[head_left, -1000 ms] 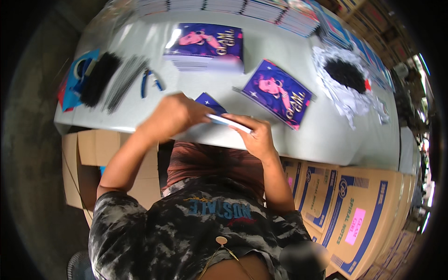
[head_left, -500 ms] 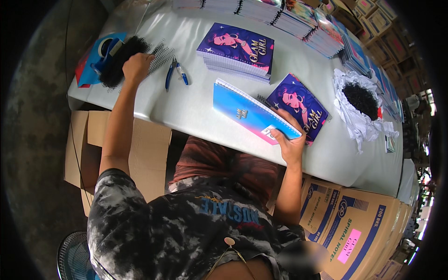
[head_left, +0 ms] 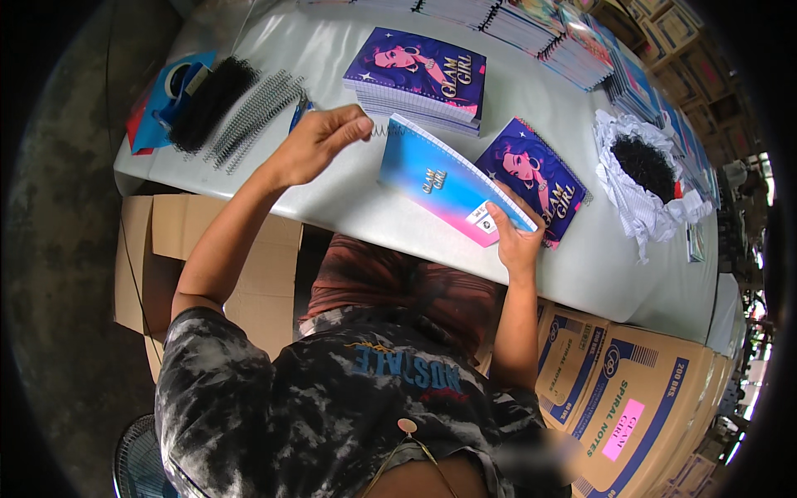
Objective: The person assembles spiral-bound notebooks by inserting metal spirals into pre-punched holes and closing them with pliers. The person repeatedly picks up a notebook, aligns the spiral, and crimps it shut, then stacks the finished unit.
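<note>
My left hand [head_left: 325,145] pinches a thin dark spiral wire coil [head_left: 381,130], whose free end points at the top corner of a notebook. That notebook [head_left: 438,176], blue fading to pink with a row of holes along its upper edge, is tilted up off the table. My right hand [head_left: 520,239] grips its right end, thumb on the cover and fingers behind. Just beyond lies a coil-bound notebook [head_left: 538,178] with a purple illustrated cover. A stack of similar purple-covered books [head_left: 415,76] stands behind. Left of my left hand, several loose coils [head_left: 257,118] lie side by side.
Beside the coils are a dark coil bunch [head_left: 214,104], a tape dispenser [head_left: 176,87] and partly hidden blue-handled pliers [head_left: 298,114]. At right, crumpled paper [head_left: 618,195] holds black coils [head_left: 643,168]. Bound notebooks [head_left: 540,50] line the far edge. Cartons [head_left: 639,398] stand below the table.
My left hand has come from the bunch of coils rightward to the notebook's corner, bringing one coil. Some coils now lie spread beside the bunch. My right hand still holds the notebook.
</note>
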Demonstrator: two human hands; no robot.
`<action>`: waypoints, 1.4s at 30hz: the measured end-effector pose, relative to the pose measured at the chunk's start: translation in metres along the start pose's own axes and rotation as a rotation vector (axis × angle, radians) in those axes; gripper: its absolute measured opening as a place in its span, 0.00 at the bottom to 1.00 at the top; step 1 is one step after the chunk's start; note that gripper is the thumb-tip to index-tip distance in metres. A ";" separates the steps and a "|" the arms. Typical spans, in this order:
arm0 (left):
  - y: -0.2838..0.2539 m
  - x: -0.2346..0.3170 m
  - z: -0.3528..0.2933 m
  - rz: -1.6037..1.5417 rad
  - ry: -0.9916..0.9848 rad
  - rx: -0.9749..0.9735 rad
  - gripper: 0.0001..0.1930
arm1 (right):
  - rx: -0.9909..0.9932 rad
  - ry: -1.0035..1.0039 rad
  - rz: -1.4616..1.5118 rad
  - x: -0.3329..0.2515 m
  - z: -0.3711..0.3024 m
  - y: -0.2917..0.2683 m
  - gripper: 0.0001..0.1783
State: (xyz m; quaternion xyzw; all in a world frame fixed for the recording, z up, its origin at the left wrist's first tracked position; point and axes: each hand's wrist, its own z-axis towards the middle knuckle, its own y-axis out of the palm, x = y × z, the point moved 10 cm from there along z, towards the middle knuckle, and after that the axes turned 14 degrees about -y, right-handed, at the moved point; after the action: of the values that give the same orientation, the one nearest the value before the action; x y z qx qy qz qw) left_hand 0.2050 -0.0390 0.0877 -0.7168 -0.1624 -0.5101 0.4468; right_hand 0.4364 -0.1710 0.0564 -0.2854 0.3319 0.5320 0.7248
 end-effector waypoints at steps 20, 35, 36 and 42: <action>-0.002 0.054 0.008 0.316 0.310 0.076 0.10 | -0.031 0.075 0.059 0.001 -0.004 0.005 0.14; 0.030 0.060 -0.065 0.992 0.886 0.985 0.55 | -0.125 -0.283 -0.285 -0.034 -0.022 0.035 0.20; 0.006 0.047 -0.059 0.855 0.800 1.063 0.56 | -0.166 -0.285 -0.268 -0.042 -0.018 0.043 0.18; 0.068 -0.017 -0.055 0.938 0.734 0.753 0.57 | -0.071 -0.392 -0.297 -0.047 -0.026 0.042 0.17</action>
State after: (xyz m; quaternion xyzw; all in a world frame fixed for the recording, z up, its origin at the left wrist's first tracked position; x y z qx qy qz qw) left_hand 0.2121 -0.1169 0.0452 -0.2894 0.1595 -0.3818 0.8632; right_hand 0.3818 -0.2072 0.0750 -0.2476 0.1205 0.4762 0.8351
